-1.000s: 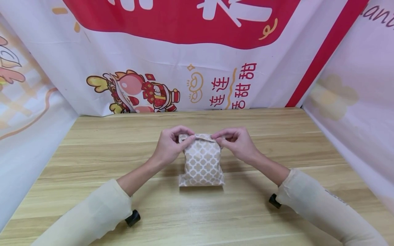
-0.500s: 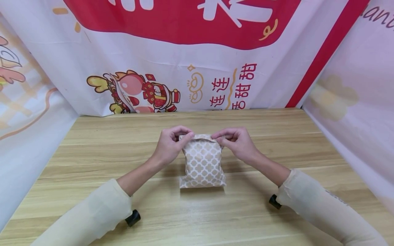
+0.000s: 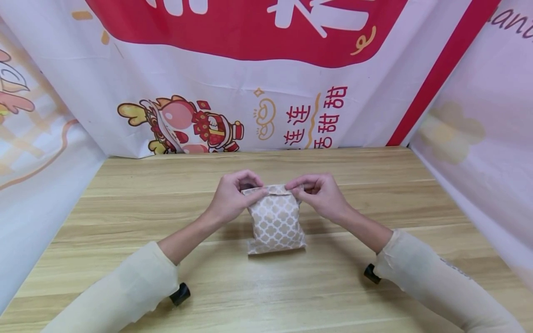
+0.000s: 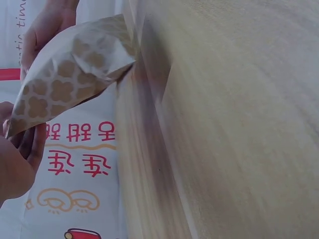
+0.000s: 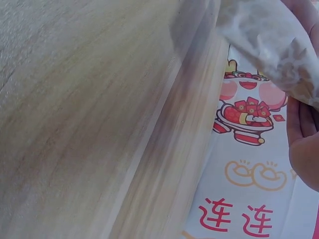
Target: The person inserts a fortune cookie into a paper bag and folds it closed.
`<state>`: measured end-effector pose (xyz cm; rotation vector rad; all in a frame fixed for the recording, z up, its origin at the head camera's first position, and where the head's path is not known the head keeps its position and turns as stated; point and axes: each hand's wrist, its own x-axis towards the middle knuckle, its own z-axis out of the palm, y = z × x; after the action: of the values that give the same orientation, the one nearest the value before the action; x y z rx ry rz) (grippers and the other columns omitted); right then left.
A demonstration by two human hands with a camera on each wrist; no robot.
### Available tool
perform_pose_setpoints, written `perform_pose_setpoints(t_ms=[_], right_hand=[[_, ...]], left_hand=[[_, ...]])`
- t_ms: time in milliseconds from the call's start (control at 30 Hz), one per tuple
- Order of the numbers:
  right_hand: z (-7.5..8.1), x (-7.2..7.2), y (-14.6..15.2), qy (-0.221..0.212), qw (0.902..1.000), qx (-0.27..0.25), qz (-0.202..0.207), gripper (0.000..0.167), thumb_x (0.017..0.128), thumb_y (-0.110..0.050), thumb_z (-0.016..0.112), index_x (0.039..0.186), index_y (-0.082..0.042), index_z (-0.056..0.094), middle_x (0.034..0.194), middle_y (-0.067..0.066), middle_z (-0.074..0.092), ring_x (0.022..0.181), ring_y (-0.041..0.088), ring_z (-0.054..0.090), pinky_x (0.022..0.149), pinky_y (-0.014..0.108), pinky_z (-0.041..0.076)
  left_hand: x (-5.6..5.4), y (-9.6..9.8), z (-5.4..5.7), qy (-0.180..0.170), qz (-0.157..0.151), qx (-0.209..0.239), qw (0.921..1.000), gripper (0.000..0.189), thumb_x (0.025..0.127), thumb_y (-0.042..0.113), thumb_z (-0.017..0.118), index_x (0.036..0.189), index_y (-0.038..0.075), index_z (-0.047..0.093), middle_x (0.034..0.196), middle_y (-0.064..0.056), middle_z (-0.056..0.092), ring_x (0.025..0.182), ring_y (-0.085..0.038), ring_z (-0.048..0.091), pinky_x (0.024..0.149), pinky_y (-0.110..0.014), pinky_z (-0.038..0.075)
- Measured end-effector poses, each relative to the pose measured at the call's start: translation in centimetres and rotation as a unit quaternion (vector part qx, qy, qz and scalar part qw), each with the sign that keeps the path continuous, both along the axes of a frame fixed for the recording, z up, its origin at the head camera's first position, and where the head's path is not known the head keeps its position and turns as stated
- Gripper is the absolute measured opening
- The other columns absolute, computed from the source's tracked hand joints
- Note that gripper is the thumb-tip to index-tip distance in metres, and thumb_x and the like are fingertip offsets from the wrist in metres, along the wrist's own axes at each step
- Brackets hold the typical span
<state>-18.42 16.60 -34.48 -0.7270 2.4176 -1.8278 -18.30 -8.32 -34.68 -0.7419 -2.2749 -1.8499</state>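
Observation:
A small beige paper bag [image 3: 275, 222] with a white quatrefoil lattice print is held between both hands, its top edge folded over toward the person. The left hand [image 3: 231, 195] pinches the left end of the fold between thumb and fingers. At the other end, the right hand [image 3: 319, 194] pinches the fold in the same way. Seen from the left wrist, the bag [image 4: 70, 74] bulges and tilts, its lower end near the tabletop. The right wrist view shows the bag [image 5: 271, 45] partly blurred. Its contents are hidden.
The wooden table [image 3: 266, 296] runs back to a printed cloth backdrop [image 3: 233, 74] with red lettering and a cartoon figure. Pale cloth walls stand left and right. Black pieces [image 3: 180, 294] stick out beneath both sleeves.
The folded top has dropped slightly toward the person and lies flatter, with the left thumb further along it. The bag's lower left corner has shifted a little to the right.

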Motion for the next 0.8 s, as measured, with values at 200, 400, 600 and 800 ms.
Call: perform_pose_setpoints(t_ms=[200,400,600,800], right_hand=[[-0.1,0.1,-0.3,0.032,0.9988,-0.018,0.033,0.014,0.091,0.013,0.066,0.103,0.014,0.072,0.096,0.026,0.075,0.069,0.011,0.069,0.059,0.020,0.059],[-0.4,0.1,-0.4,0.061,0.9966,-0.012,0.053,0.019,0.092,0.015,0.065,0.111,0.016,0.067,0.093,0.027,0.074,0.072,0.010,0.070,0.061,0.021,0.060],[-0.1,0.2,-0.4,0.107,0.9928,0.021,0.050,0.032,0.090,0.017,0.065,0.121,0.011,0.063,0.101,0.025,0.075,0.088,0.025,0.077,0.073,0.031,0.065],[0.3,0.1,-0.3,0.207,0.9735,0.097,0.010,0.025,0.085,0.013,0.071,0.108,0.004,0.068,0.092,0.012,0.075,0.079,0.022,0.071,0.068,0.033,0.063]], left_hand=[[-0.1,0.4,0.4,0.015,-0.028,-0.071,0.9970,0.019,0.085,-0.002,0.082,0.102,-0.005,0.074,0.092,-0.015,0.077,0.078,-0.022,0.071,0.069,-0.024,0.061],[0.2,0.8,0.8,0.042,-0.035,-0.125,0.9906,0.014,0.087,-0.001,0.080,0.100,-0.004,0.078,0.092,-0.014,0.077,0.076,-0.019,0.070,0.069,-0.028,0.063],[0.5,1.1,1.2,0.108,-0.031,-0.154,0.9818,0.014,0.085,-0.004,0.080,0.098,-0.003,0.078,0.093,-0.015,0.078,0.080,-0.021,0.073,0.076,-0.030,0.064],[0.8,1.3,1.2,0.203,-0.012,-0.196,0.9591,0.011,0.085,-0.003,0.080,0.096,0.001,0.079,0.088,-0.009,0.076,0.077,-0.018,0.071,0.073,-0.026,0.062]])
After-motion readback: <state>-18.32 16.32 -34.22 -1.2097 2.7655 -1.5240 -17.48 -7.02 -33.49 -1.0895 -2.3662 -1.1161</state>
